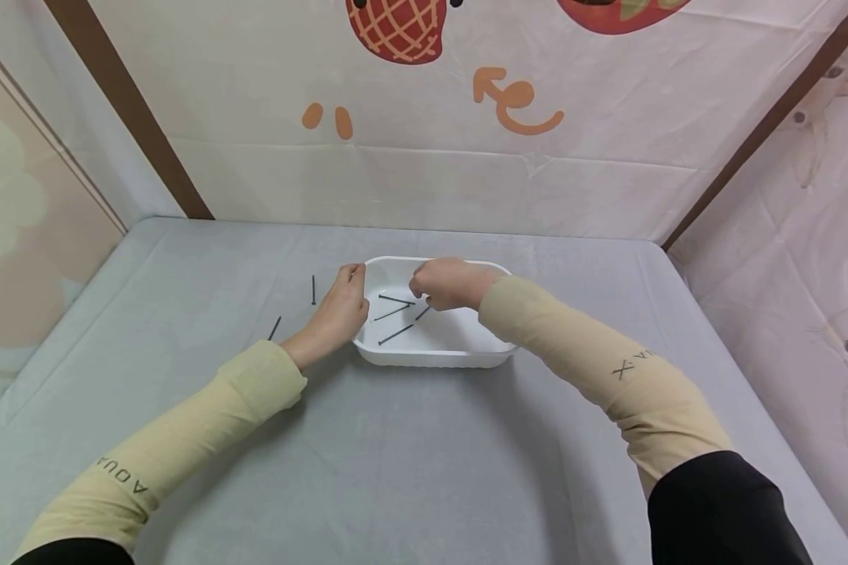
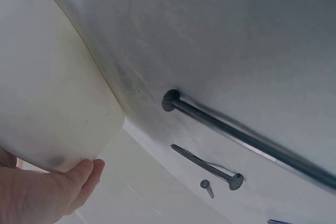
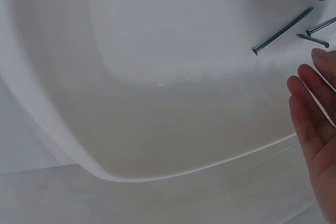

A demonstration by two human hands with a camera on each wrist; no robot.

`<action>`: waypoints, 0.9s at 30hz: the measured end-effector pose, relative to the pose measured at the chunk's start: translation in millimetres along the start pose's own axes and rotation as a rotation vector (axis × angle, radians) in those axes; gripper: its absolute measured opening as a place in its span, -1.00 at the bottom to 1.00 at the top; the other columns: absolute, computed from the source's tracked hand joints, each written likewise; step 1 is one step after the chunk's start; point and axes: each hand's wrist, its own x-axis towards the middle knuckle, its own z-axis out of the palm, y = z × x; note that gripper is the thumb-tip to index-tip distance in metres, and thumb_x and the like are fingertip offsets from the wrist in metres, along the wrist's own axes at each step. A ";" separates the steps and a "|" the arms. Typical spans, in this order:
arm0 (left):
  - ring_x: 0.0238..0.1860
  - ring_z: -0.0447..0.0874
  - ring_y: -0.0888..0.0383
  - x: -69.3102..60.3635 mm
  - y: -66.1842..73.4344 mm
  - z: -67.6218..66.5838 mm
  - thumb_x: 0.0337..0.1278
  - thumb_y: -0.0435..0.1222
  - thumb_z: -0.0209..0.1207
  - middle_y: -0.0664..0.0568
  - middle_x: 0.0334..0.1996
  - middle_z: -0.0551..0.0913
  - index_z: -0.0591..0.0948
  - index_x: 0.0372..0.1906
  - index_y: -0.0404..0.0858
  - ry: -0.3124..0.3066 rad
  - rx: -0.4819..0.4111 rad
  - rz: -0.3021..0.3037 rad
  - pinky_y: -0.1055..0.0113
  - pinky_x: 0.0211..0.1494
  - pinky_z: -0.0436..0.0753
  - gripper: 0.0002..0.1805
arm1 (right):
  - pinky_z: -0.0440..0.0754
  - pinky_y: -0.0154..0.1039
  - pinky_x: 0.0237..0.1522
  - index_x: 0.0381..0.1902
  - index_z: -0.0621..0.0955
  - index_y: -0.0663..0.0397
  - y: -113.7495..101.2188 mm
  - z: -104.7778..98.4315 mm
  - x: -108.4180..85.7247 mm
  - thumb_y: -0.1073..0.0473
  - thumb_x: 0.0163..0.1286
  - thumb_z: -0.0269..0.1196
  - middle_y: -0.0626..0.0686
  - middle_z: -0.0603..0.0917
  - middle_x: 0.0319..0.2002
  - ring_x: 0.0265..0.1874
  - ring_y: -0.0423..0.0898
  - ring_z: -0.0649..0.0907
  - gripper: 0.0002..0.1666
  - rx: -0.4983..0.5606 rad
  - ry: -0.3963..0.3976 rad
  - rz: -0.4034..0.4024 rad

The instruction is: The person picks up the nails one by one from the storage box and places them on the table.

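Note:
A white plastic tray [image 1: 438,359] stands on the grey-covered table. My left hand [image 1: 338,314] grips its left end; in the left wrist view the fingers [image 2: 84,182] lie at the tray's edge. Over the inside of the tray hovers my right hand [image 1: 452,284], fingers bent downward near several dark nails. One nail [image 1: 396,334] lies toward the tray's front left. In the right wrist view the right fingers [image 3: 302,108] are loosely spread beside the nails [image 3: 282,31], and no nail shows between them. The right fingertips are partly cut off there.
Outside the tray, to its left, a nail [image 1: 314,289] and another nail [image 1: 275,328] lie on the table [image 1: 424,463]. The left wrist view shows a nail [image 2: 252,140] close up. A printed cloth wall [image 1: 424,188] rises behind the table.

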 end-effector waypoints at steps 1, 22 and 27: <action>0.27 0.17 -0.20 0.0 -0.3 0.0 0.15 -0.54 -0.18 -0.40 0.27 0.09 0.05 0.28 -0.62 0.000 0.000 0.000 0.11 0.27 0.28 -0.43 | 0.53 -0.18 -0.08 -0.13 0.62 0.08 -0.1 0.8 1.1 0.33 0.18 0.19 0.02 0.62 -0.09 -0.09 -0.05 0.56 -0.73 0.000 -0.004 0.003; 0.28 0.15 -0.19 1.3 -1.3 0.4 0.16 -0.53 -0.15 -0.40 0.27 0.08 0.04 0.28 -0.62 -0.008 0.003 0.005 0.12 0.28 0.27 -0.43 | 0.54 -0.25 -0.15 -0.21 0.66 0.03 -1.5 17.5 16.0 0.41 0.07 0.17 -0.01 0.67 -0.21 -0.19 -0.07 0.61 -0.67 -0.044 -0.004 -0.031; 0.28 0.16 -0.19 1.3 -1.8 0.2 0.16 -0.53 -0.14 -0.41 0.27 0.08 0.05 0.28 -0.62 -0.004 0.006 0.009 0.12 0.28 0.27 -0.43 | 0.54 -0.24 -0.16 -0.23 0.67 0.04 -2.5 16.8 17.6 0.44 0.06 0.15 0.00 0.67 -0.22 -0.20 -0.05 0.61 -0.66 -0.050 -0.016 -0.021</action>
